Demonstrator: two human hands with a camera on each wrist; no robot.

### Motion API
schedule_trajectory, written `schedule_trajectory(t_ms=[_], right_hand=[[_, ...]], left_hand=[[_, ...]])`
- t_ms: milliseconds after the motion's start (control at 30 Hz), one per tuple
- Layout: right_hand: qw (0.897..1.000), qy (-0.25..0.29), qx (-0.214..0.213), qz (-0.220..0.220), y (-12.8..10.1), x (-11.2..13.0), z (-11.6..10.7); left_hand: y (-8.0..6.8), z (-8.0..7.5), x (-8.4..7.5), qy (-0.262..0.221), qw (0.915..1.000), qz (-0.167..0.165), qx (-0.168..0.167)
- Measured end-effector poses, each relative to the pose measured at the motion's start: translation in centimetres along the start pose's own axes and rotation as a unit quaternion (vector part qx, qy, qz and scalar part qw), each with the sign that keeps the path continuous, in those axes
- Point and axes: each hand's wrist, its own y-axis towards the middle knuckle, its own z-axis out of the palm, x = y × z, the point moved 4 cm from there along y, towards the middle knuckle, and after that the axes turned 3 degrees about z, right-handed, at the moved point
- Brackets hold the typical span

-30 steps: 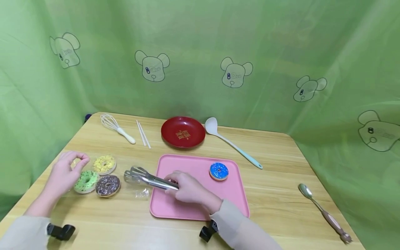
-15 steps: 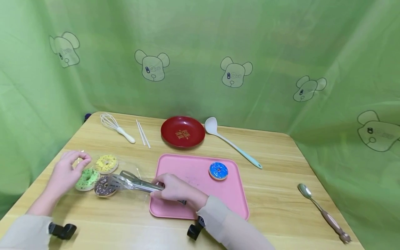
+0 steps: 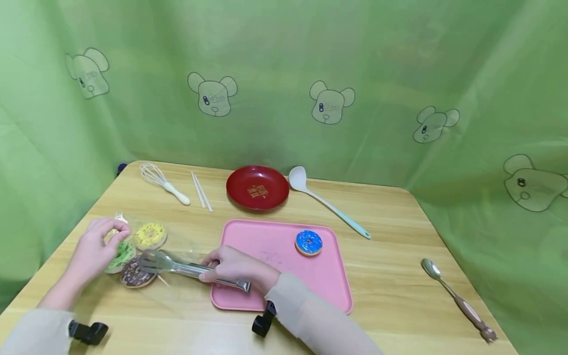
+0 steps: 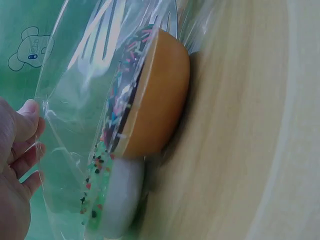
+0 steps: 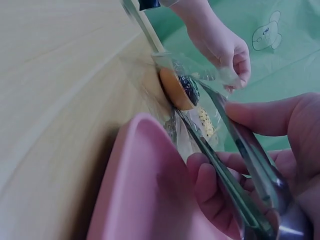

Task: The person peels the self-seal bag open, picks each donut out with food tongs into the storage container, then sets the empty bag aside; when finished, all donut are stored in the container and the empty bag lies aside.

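From the head view your right hand (image 3: pixel 237 270) grips the tongs (image 3: pixel 177 266) pointing to 9 o'clock at the chocolate doughnut (image 3: pixel 135 275), while your left wrist view alone shows your left hand (image 4: pixel 15 165) pinching the clear bag (image 4: pixel 75 100) around it, and your right wrist view shows fingers (image 5: pixel 210 185) curled around the handles.

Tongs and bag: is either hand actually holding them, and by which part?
The right hand grips the tongs by the handle end. The left hand pinches the clear bag by its top edge.
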Motion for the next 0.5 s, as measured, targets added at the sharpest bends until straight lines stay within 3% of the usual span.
schedule_trajectory(t_ms=[233,500], right_hand=[[0.999,0.045,0.011,0.001,0.41,0.27,0.92],[0.999,0.045,0.006,-0.011,0.23,0.12,0.76]], left_hand=[[-0.12,-0.13,-0.05,0.001,1.0000,0.006,-0.007],[-0.21,-0.51,0.25,0.005,0.9999,-0.010,-0.002]])
